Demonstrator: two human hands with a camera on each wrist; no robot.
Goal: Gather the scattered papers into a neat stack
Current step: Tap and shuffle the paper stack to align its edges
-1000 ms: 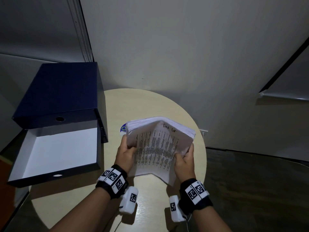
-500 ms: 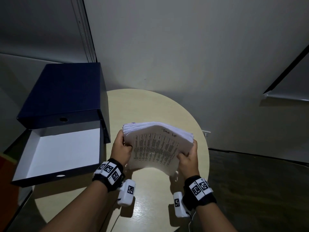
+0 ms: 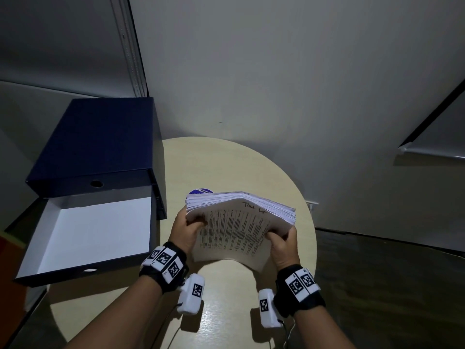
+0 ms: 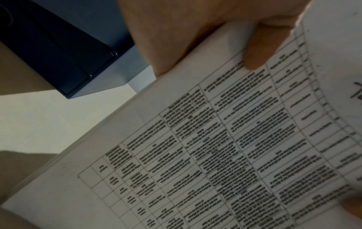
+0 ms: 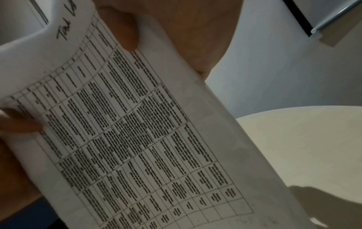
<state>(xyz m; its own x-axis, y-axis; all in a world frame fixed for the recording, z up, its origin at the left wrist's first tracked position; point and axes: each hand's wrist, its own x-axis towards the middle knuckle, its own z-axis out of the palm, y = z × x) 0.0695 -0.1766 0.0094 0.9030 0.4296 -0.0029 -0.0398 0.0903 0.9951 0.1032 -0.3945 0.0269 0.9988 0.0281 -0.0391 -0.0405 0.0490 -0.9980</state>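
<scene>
A thick stack of printed papers [image 3: 234,230] with a table of text on the top sheet stands on its lower edge on the round beige table [image 3: 226,170], leaning toward me and bowed. My left hand [image 3: 187,229] grips its left side, thumb over the top sheet. My right hand [image 3: 283,241] grips its right side the same way. The left wrist view shows the stack of papers [image 4: 215,147] under my left hand [image 4: 205,35]. The right wrist view shows the stack of papers [image 5: 137,131] with my right hand [image 5: 176,31] holding it.
An open dark blue box [image 3: 83,222] with a white inside sits at the table's left, its lid [image 3: 100,139] raised behind it. A blue round mark [image 3: 200,191] peeks out behind the papers. Grey wall lies beyond, dark floor [image 3: 390,285] to the right.
The stack's sheets have been squared together: the loose, splayed top edges now lie more even. Both hands shifted slightly on the sides and keep their hold.
</scene>
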